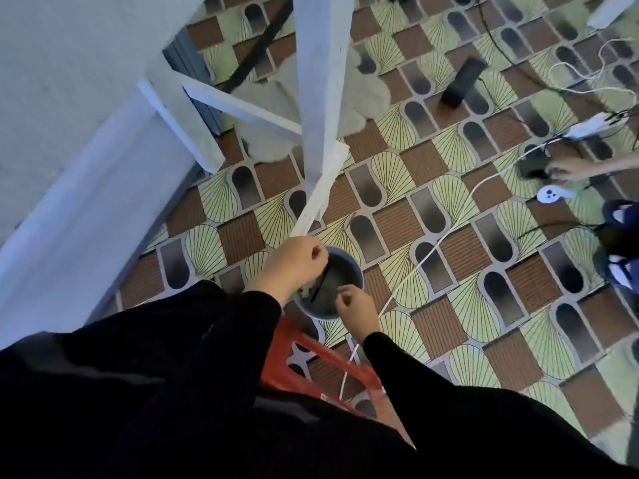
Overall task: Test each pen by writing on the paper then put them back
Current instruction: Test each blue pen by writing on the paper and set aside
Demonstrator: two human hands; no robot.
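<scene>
Left hand [292,266], right hand [358,305]: fingers [316,253] curled at cup [352,266].

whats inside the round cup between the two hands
One dark pen-like stick leans in the cup, with pale bits low at its left. The left hand covers the cup's left edge, so the full count cannot be told.

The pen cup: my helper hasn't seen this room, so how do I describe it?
Find the white table leg running down the middle of the patterned floor. Just below its foot, above the red stool, a cup is framed by the left hand and right hand. It is the only round, blue-grey container there, with dark pens inside.
</scene>
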